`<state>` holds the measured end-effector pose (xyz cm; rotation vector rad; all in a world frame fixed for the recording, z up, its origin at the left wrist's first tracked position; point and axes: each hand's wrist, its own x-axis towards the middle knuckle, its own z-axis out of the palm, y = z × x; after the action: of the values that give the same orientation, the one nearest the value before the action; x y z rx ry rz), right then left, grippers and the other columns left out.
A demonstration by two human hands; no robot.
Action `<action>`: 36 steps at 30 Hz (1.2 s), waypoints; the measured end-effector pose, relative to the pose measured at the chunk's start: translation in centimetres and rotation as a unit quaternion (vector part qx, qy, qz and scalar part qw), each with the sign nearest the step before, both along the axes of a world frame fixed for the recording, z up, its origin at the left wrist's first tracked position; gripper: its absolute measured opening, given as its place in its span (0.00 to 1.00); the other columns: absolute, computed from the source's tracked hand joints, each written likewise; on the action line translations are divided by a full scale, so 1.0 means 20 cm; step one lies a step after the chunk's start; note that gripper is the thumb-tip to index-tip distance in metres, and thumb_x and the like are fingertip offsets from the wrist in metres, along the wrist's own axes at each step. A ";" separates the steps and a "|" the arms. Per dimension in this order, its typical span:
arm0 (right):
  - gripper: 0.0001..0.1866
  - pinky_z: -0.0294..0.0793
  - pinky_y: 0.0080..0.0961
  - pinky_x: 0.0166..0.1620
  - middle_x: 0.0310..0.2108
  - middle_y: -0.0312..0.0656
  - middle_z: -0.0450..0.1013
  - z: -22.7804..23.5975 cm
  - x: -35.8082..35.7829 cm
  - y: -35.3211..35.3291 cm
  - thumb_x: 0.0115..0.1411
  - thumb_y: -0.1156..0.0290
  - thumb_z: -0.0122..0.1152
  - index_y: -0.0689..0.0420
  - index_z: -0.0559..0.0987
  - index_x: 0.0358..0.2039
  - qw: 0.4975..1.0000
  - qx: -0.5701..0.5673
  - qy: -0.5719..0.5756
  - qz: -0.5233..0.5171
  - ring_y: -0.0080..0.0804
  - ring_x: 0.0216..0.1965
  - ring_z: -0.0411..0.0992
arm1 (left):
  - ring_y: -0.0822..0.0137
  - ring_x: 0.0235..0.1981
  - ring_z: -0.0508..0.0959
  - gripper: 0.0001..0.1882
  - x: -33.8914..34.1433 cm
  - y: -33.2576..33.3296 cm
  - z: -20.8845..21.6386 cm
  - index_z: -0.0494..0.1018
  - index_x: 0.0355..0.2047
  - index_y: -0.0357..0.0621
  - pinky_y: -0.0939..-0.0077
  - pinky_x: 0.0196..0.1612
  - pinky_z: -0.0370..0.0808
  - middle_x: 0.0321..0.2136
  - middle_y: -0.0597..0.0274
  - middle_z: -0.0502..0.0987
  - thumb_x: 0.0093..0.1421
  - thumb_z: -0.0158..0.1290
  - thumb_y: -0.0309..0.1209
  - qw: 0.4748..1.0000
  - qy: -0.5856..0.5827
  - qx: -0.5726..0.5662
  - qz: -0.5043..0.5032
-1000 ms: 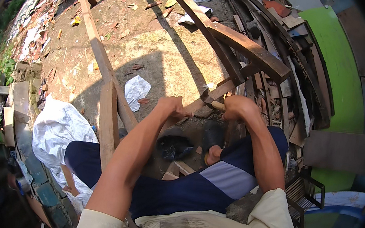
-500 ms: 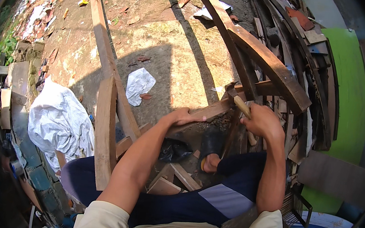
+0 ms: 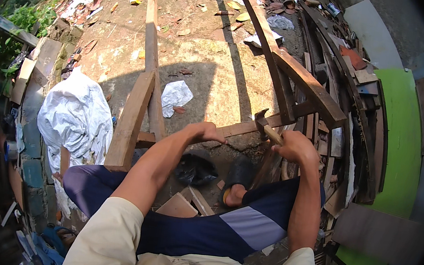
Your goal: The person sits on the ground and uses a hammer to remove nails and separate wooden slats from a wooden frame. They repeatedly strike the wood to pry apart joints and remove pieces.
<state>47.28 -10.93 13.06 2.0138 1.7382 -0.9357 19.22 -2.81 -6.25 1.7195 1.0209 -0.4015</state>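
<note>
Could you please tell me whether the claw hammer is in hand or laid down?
In hand: the claw hammer has its wooden handle inside the closed right hand.

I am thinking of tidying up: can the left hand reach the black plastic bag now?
Probably yes: the black plastic bag lies close below the left hand, with nothing visible in the way, but that hand would first release the wooden bar.
</note>
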 end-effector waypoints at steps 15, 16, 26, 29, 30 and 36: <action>0.24 0.75 0.44 0.50 0.38 0.59 0.78 -0.04 -0.26 -0.09 0.54 0.56 0.65 0.66 0.80 0.41 0.981 -0.048 0.042 0.182 0.55 0.43 0.77 | 0.56 0.42 0.79 0.38 -0.88 0.18 0.23 0.76 0.50 0.37 0.62 0.46 0.74 0.41 0.48 0.81 0.42 0.64 0.50 0.994 0.105 -0.003 0.016; 0.24 0.75 0.44 0.49 0.38 0.59 0.78 -0.05 -0.29 -0.10 0.54 0.56 0.65 0.65 0.80 0.41 0.977 -0.070 0.046 0.198 0.55 0.43 0.77 | 0.56 0.41 0.79 0.38 -0.97 0.20 0.24 0.76 0.50 0.37 0.62 0.45 0.74 0.41 0.49 0.81 0.41 0.65 0.49 0.990 0.141 -0.005 0.019; 0.15 0.79 0.40 0.46 0.33 0.57 0.80 -0.18 -0.49 -0.08 0.49 0.66 0.62 0.64 0.83 0.32 0.951 -0.128 -0.023 0.281 0.50 0.40 0.80 | 0.51 0.40 0.81 0.40 -1.36 0.23 0.12 0.79 0.47 0.38 0.59 0.43 0.77 0.38 0.47 0.82 0.35 0.65 0.52 0.982 0.175 0.069 0.023; 0.12 0.79 0.39 0.47 0.34 0.55 0.80 -0.22 -0.48 -0.04 0.48 0.69 0.60 0.62 0.84 0.30 0.953 -0.105 -0.052 0.280 0.49 0.41 0.80 | 0.51 0.42 0.81 0.38 -1.37 0.16 0.09 0.79 0.45 0.40 0.58 0.43 0.77 0.38 0.48 0.82 0.36 0.65 0.53 0.967 0.170 0.185 0.038; 0.12 0.79 0.39 0.47 0.34 0.54 0.80 -0.24 -0.49 -0.03 0.48 0.69 0.60 0.62 0.84 0.30 0.951 -0.089 -0.054 0.290 0.49 0.41 0.80 | 0.51 0.42 0.81 0.37 -1.37 0.12 0.07 0.80 0.43 0.41 0.58 0.43 0.77 0.38 0.49 0.82 0.37 0.66 0.54 0.957 0.160 0.240 0.044; 0.14 0.79 0.39 0.47 0.36 0.55 0.80 -0.21 -0.54 0.00 0.49 0.69 0.60 0.63 0.84 0.33 0.953 -0.036 -0.073 0.290 0.49 0.41 0.80 | 0.54 0.44 0.79 0.36 -1.15 -0.04 0.05 0.79 0.44 0.47 0.58 0.45 0.72 0.36 0.55 0.82 0.41 0.66 0.59 0.894 0.094 0.433 0.064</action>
<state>36.49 -10.98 8.77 1.3516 2.0036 -0.6209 -3.68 -3.64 -5.26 2.4030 1.5979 0.0013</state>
